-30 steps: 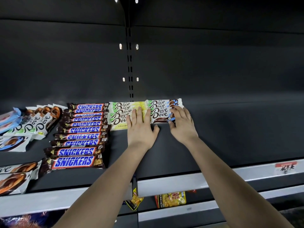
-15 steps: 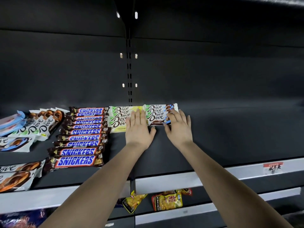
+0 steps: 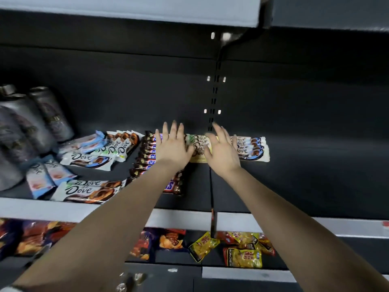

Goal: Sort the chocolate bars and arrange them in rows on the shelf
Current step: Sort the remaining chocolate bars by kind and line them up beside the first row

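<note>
Now that both grips have lifted, fingers spread, off the white-wrapped Dove chocolate bars (image 3: pixel 250 149) beneath, I reckon that row's squared.

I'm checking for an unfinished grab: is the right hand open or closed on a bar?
Open. The right hand lies flat with fingers spread over the Dove bars, gripping nothing.

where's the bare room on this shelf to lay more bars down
The shelf is bare right of the blue-white Dove stack, and in front of both Dove stacks down to the front rail. Left of the Snickers row it is crowded with loose Dove bars and dark cans.
</note>
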Tool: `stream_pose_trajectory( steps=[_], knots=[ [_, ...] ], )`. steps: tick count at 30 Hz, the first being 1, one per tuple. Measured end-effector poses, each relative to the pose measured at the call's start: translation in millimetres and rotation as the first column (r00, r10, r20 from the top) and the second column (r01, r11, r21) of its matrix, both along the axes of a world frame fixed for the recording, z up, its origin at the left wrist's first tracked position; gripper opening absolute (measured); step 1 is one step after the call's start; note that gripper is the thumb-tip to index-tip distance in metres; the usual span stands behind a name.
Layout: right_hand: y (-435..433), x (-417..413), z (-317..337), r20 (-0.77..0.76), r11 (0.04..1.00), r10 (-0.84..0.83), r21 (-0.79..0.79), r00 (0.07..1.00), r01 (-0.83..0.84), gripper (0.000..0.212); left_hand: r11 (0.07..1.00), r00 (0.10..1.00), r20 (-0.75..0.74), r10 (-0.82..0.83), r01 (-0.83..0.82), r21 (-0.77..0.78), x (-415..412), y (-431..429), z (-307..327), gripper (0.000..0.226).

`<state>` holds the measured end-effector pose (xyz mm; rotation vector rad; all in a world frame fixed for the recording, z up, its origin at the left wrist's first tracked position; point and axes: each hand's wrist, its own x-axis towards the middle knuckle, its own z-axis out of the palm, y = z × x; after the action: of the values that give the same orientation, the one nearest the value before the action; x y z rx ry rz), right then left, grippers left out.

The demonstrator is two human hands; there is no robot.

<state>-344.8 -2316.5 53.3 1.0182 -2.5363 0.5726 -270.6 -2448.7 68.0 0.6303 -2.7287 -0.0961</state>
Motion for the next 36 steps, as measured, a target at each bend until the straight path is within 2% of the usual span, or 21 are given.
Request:
stream_pose_trajectory(
  steps=[11,19,29,36],
  knots=[
    [-124.1,79.1,16.7,-0.013,0.957,0.290,-0.003,0.957,-0.290,0.039,0.969,0.970,0.004,0.245,-0.245,0.028,101.2,-102.8,7.9,0.067],
    [-187.0,124.0,13.8,-0.013,0.910,0.415,0.034,0.910,-0.414,0.043,0.924,0.925,0.045,0.378,-0.380,0.045,165.7,-154.3,-0.7,0.068],
    [-237.6,152.6,-9.8,0.059,0.870,0.476,0.114,0.877,-0.480,0.045,0.907,0.907,0.092,0.412,-0.417,0.053,199.8,-193.6,-21.2,0.062],
    [-244.6,135.7,-21.5,0.136,0.884,0.359,0.267,0.923,-0.383,0.059,0.926,0.931,0.098,0.352,-0.362,0.108,193.2,-209.1,-30.4,0.066]
  ],
)
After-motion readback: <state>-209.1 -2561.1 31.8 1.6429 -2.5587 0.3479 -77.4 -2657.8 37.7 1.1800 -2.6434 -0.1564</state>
